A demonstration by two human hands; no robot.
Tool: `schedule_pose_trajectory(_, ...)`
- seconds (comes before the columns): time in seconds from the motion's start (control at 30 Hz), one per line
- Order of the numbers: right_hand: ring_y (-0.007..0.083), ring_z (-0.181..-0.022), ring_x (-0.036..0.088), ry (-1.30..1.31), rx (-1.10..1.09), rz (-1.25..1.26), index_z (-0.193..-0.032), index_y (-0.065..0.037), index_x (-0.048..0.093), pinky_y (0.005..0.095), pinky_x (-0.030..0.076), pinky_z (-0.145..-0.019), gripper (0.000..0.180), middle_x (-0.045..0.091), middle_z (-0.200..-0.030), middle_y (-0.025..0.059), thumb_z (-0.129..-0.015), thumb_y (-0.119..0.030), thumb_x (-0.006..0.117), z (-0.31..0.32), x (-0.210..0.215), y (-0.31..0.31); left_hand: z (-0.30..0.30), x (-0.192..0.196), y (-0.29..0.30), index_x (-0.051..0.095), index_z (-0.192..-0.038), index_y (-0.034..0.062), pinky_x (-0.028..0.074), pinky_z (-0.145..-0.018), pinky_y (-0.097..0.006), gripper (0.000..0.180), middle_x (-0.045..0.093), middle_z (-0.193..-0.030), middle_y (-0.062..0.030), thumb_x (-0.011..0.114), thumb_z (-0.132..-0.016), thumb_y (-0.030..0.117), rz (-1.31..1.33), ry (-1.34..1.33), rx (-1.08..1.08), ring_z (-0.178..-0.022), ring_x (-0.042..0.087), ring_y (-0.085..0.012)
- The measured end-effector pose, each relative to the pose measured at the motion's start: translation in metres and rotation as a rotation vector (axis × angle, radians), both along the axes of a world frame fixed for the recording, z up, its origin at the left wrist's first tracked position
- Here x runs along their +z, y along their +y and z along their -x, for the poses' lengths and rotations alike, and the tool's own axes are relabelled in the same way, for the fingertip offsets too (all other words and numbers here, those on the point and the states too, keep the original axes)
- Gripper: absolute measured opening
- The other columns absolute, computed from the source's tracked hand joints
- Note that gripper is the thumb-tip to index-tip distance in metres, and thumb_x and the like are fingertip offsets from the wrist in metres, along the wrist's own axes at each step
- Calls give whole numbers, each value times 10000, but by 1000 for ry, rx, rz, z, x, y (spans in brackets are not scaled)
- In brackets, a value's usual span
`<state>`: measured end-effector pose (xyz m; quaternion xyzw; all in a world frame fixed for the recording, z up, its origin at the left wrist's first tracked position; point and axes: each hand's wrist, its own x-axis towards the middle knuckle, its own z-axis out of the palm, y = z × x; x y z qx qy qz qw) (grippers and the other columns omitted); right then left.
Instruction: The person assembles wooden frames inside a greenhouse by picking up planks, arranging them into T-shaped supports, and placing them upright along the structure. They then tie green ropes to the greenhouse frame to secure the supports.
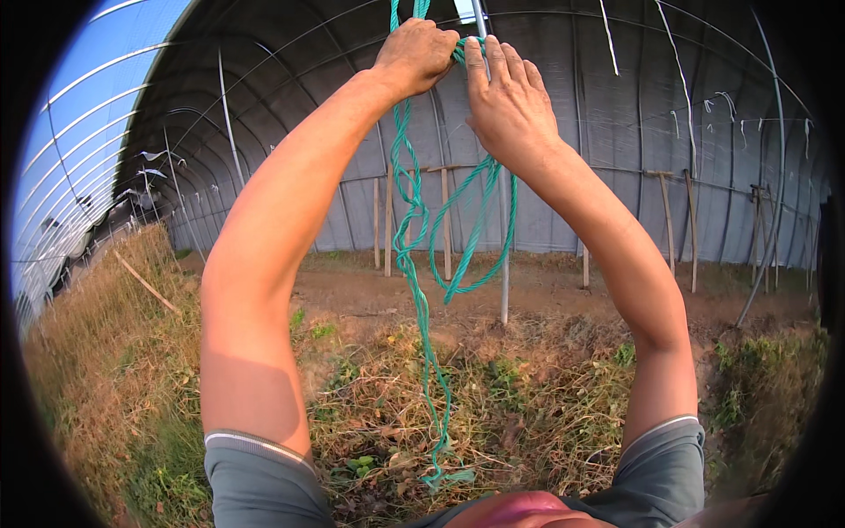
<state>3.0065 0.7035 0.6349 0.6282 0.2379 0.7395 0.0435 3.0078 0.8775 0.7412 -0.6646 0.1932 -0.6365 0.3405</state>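
Both arms are raised in front of me, hands close together near the top of the view. My left hand (418,57) is closed in a fist around a green rope (410,211). From that hand a twisted, kinked length hangs down to a frayed end near the ground. My right hand (515,99) lies with fingers stretched out and slightly apart against a metal pole (504,282), touching rope wound there. Below it dangles a loose loop of the same rope. The palm side of the right hand is hidden.
Arched metal ribs carry a dark cover (546,211) behind the pole, with open sky at the left. Wooden stakes (666,216) lean along its base. Dry vines and weeds (528,396) cover the ground nearby. White strings (687,88) hang at the right.
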Motion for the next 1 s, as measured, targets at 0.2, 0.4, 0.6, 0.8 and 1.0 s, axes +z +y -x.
schedule_pose_trajectory(0.2,224,-802,697,818,1151,-229,-1040,8,626,378,540,-763,264,693,-858,84,-997,-246,571,-30,33,12,7,8,25,607,-883,82,501,-802,-441,179,646,-812,-123,673,-890,249,-56,-59,-268,-877,637,-316)
schedule_pose_trajectory(0.4,269,-558,602,390,1062,-52,-818,11,587,418,461,-553,373,597,-613,139,-974,-327,599,22,13,1,-1,14,23,590,-843,63,453,-712,-489,135,634,-800,-160,663,-855,176,5,-25,-645,-803,594,-400)
schedule_pose_trajectory(0.6,375,-500,584,207,808,162,-783,-15,503,475,450,-497,368,527,-500,137,-979,-311,602,44,-6,21,-17,57,17,590,-954,39,458,-801,-444,240,576,-1033,-194,640,-931,272,-57,-291,-774,-907,554,-354)
schedule_pose_trajectory(0.8,365,-493,593,-2,741,208,-781,-15,517,474,460,-478,285,554,-526,153,-936,-240,596,43,10,19,-41,118,44,655,-995,55,474,-770,-350,266,638,-873,-103,513,-974,279,391,141,-870,-863,606,-217)
schedule_pose_trajectory(1.0,469,-714,641,-236,770,2,-896,-3,534,539,498,-643,262,656,-747,226,-975,-252,513,29,98,-9,-52,148,53,701,-820,36,536,-673,-389,407,703,-739,-115,558,-962,390,680,-11,-1030,-735,703,-257)
